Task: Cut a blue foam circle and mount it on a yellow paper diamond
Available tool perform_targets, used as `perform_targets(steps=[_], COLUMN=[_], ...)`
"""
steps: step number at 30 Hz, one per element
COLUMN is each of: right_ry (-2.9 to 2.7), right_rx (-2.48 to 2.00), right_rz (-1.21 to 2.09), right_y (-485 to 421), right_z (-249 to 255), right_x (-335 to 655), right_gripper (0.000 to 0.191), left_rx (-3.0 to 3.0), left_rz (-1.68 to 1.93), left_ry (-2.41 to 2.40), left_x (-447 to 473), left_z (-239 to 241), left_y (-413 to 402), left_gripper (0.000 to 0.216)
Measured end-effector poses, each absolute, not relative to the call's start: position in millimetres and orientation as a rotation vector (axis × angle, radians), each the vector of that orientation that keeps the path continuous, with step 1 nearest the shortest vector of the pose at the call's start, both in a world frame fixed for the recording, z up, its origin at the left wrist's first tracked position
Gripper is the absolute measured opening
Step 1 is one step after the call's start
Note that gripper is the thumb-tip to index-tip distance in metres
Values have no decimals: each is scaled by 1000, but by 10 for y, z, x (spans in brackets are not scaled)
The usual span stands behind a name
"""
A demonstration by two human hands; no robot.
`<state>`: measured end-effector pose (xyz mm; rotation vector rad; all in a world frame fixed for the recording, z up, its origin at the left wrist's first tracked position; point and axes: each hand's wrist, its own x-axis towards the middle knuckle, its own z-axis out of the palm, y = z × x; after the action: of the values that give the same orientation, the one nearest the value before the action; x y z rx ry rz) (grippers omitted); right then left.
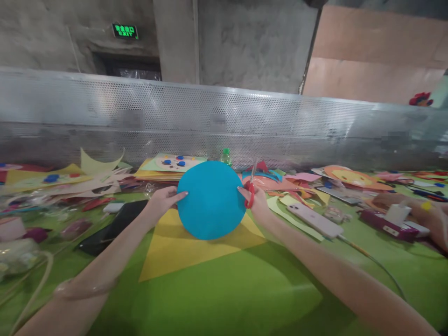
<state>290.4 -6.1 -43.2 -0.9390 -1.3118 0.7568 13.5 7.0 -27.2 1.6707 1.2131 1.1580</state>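
A blue paper disc [211,199] stands upright between my two hands above the green table [227,289]. My left hand [161,201] pinches its left edge, fingers closed on the paper. My right hand [257,200] touches the disc's right edge and grips red-handled scissors [250,189], blades pointing up. Under the disc lies a yellow paper triangle [189,245].
Coloured paper scraps and cut-outs [70,182] litter the table's back. A white phone [315,219] with a cable lies to the right, a black object [112,226] to the left. A green-capped bottle [226,156] stands behind the disc. Another person's arm [409,205] rests at far right. A perforated metal wall [224,121] backs the table.
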Motion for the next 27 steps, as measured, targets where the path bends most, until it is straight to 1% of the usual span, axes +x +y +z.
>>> perform_targets(steps=[5,8,11,15,20,27], right_ry=[-1420,-1495,-1550,-1692,-1829,-2024], right_rx=[-978,-1000,-997,-1013,-1110,-1120], right_rz=[825,854,829,737,594,567], right_y=[-1,40,73,72,44,-34], right_z=[-546,-593,-593,-536,-480,-436], right_x=[2891,2906,2969,3083,3146,3157], right_gripper=[35,31,26,18,13,5], left_rx=[1727,1703,1707,1718,1764,1841], left_rz=[1361,1489,1534,1508,1440,1267], left_ry=[1336,1365,1336,1309,1281,1273], left_x=[79,27,-13,-24,8,49], left_z=[-359,-401,-411,-382,-348,-324], left_y=[157,225,263,234,151,81], left_gripper=[41,41,40,40,41,43])
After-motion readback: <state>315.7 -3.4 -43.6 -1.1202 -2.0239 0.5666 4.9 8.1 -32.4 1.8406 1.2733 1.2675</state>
